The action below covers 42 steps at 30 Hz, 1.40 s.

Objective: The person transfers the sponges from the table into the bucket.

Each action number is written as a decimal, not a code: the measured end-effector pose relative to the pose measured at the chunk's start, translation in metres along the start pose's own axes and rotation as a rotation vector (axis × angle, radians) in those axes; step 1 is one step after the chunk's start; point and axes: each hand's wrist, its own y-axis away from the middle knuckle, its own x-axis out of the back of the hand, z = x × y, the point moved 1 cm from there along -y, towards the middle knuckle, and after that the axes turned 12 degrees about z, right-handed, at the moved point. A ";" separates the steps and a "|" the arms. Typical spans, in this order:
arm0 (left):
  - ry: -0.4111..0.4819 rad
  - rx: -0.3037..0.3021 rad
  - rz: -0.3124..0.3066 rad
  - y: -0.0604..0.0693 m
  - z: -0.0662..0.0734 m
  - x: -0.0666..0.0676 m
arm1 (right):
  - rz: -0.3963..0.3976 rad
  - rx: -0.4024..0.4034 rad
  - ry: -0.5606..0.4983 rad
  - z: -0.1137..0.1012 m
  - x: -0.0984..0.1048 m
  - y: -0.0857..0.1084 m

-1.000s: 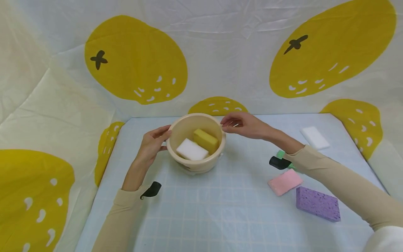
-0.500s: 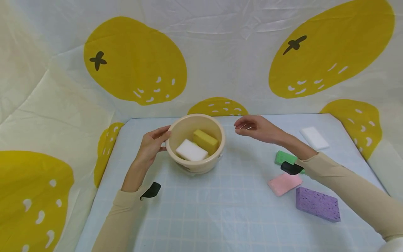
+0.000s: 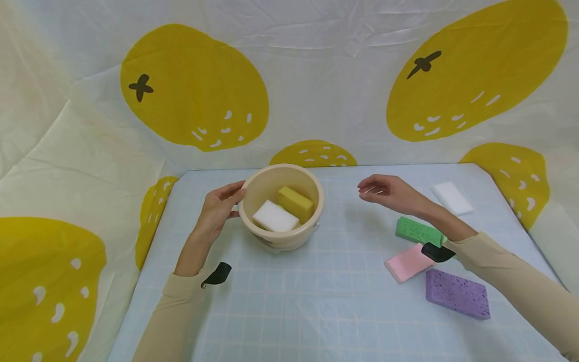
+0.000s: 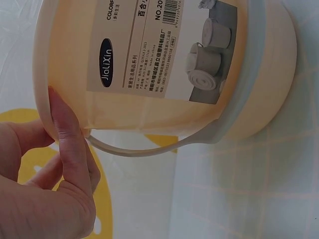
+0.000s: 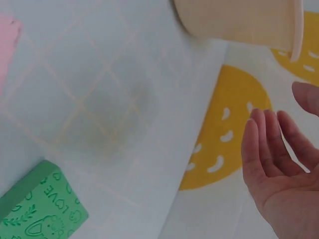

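Observation:
A cream plastic bucket stands on the table, with a yellow sponge and a white sponge inside. My left hand pinches its rim from the left side. In the left wrist view the thumb and fingers close on the bucket rim, beside its hanging handle and printed label. To the right of the bucket, my right hand hovers above the table, fingers loosely bent, holding nothing. In the right wrist view a green sponge embossed with "LOVE" lies below that hand.
On the right half of the table lie a green sponge, a pink sponge, a purple speckled sponge and a white pad. A curtain with yellow fruit prints hangs behind and on both sides.
My right hand has left the bucket's right rim and moved rightward through the air, uncovering more of the green sponge. The left hand and bucket have stayed nearly still.

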 end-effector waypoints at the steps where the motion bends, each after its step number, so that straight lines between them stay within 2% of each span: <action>1: 0.000 0.002 0.000 0.000 0.000 0.000 | 0.003 -0.005 0.003 0.004 0.001 0.002; 8: -0.020 0.014 0.012 0.000 0.000 -0.001 | 0.035 -0.011 0.008 0.026 0.004 0.012; 14: -0.003 0.020 0.008 -0.001 -0.001 -0.001 | 0.061 -0.010 0.026 0.039 0.005 0.021; 24: 0.003 0.007 0.008 -0.001 -0.002 -0.001 | 0.104 -0.024 0.063 0.062 0.011 0.038; 36: 0.011 0.011 0.001 0.001 0.001 -0.001 | 0.159 0.019 0.140 0.102 0.017 0.064; 42: 0.002 0.017 0.005 0.001 0.001 -0.001 | 0.160 -0.031 0.166 0.116 0.021 0.074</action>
